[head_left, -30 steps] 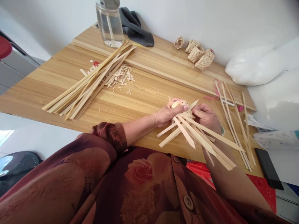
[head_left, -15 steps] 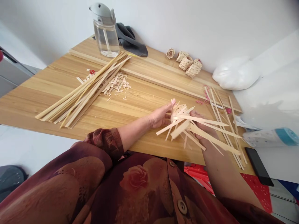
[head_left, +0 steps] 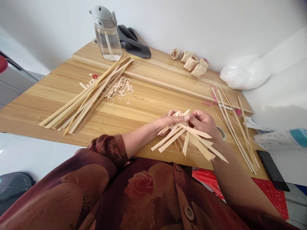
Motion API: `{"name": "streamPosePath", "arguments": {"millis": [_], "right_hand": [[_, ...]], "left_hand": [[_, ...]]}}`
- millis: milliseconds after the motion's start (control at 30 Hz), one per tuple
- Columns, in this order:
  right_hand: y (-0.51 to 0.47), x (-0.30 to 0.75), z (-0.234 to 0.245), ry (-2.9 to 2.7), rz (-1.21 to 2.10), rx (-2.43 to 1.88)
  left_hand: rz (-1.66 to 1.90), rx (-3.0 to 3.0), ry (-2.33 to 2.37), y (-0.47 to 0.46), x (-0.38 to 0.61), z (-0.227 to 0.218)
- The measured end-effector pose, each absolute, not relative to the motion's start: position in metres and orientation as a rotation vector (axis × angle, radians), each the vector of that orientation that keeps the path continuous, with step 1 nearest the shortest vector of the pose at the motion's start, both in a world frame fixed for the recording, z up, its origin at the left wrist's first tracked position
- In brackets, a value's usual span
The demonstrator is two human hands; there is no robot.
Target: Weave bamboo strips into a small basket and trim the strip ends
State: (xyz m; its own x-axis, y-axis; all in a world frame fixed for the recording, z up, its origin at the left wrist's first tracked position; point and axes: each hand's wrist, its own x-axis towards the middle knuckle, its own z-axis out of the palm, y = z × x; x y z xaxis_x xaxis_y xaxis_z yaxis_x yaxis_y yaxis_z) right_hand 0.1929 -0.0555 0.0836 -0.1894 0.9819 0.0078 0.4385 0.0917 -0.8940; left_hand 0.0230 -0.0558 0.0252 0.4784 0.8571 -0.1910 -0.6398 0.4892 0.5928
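A small piece of weaving made of pale flat strips is held above the front of the table. Its loose strip ends fan out toward my body and to the right. My left hand wraps round the woven part from the left, thumb lying across its top. From the right, my right hand pinches at the weaving's upper edge with thumb and fingers, close to the left thumb. Both hands cover much of the woven body.
Long strips lie in a bundle over strip scraps at left. Behind stand a water bottle, a dark cloth and several small woven pieces. At right are more strips, a tape roll and a phone.
The weaving has turned, its strip ends swinging from rightward to downward. My right hand has come up from beneath the strips to its top edge, and my left thumb now presses on it.
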Motion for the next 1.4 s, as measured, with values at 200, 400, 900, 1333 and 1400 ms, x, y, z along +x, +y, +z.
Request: {"name": "streamPosePath", "arguments": {"millis": [200,400,900,1333,1400], "right_hand": [[-0.062,0.187,0.094,-1.849,0.947,-1.41],[-0.065,0.184,0.087,-1.699,1.048,-1.402],[-0.049,0.197,0.059,-1.038,1.234,-1.413],[-0.06,0.243,0.077,-0.95,1.077,-1.3],[-0.072,0.247,0.089,-1.091,0.936,-1.287]], "left_hand": [[0.944,0.481,0.515,-0.061,0.02,0.037],[0.976,0.475,0.569,-0.063,0.023,0.037],[0.936,0.487,0.565,-0.069,0.025,0.035],[1.218,0.187,0.411,-0.028,0.002,0.034],[1.297,0.195,0.421,-0.025,0.0,0.034]]}}
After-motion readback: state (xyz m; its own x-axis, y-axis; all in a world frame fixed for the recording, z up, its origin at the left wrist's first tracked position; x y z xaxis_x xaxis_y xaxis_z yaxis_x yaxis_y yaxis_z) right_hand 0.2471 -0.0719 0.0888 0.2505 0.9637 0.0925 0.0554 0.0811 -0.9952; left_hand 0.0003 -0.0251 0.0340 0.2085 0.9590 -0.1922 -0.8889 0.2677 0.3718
